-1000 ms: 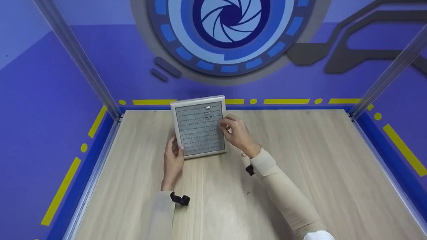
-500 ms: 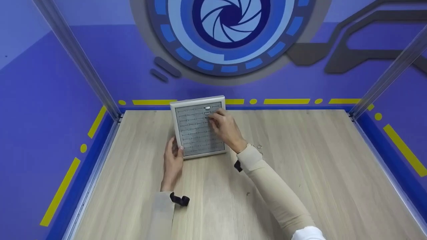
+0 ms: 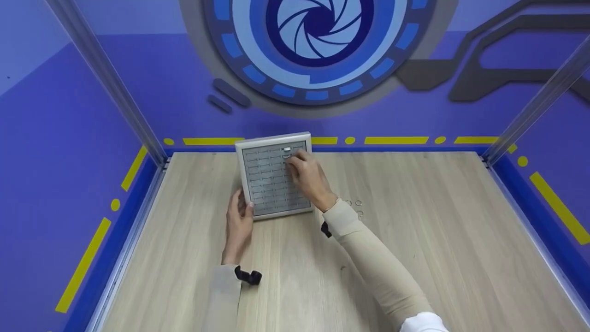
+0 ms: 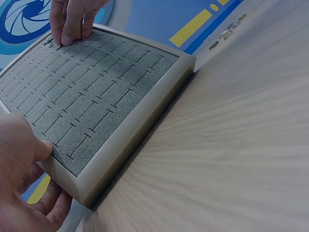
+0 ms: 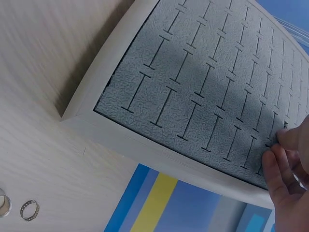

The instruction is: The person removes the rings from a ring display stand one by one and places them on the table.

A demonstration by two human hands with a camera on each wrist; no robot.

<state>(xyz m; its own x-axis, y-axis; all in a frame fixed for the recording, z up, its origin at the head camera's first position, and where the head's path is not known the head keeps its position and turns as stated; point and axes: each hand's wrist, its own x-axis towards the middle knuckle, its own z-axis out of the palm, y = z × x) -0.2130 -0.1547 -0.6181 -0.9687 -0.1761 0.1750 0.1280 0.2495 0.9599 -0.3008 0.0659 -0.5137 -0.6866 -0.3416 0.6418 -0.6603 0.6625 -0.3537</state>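
Observation:
A silver-framed ring tray (image 3: 281,213) with a grey slotted foam insert lies at the far middle of the wooden table (image 3: 415,258). My left hand (image 3: 239,221) grips its near left corner, thumb on the frame (image 4: 96,169). My right hand (image 3: 309,177) reaches over the tray. Its fingertips (image 4: 65,36) are pinched together and pressed into a slot near the far right of the foam (image 5: 203,72). They appear to hold a small ring, mostly hidden. One ring (image 3: 287,149) sits in the top row just beyond them.
A few loose rings (image 3: 358,203) lie on the table right of the tray, two of them in the right wrist view (image 5: 29,209). Metal posts (image 3: 530,115) and blue walls with yellow stripes enclose the table.
My right hand moved from the tray's right edge leftward and farther over the foam to the upper slots, uncovering the loose rings on the table. The left hand and tray stayed still.

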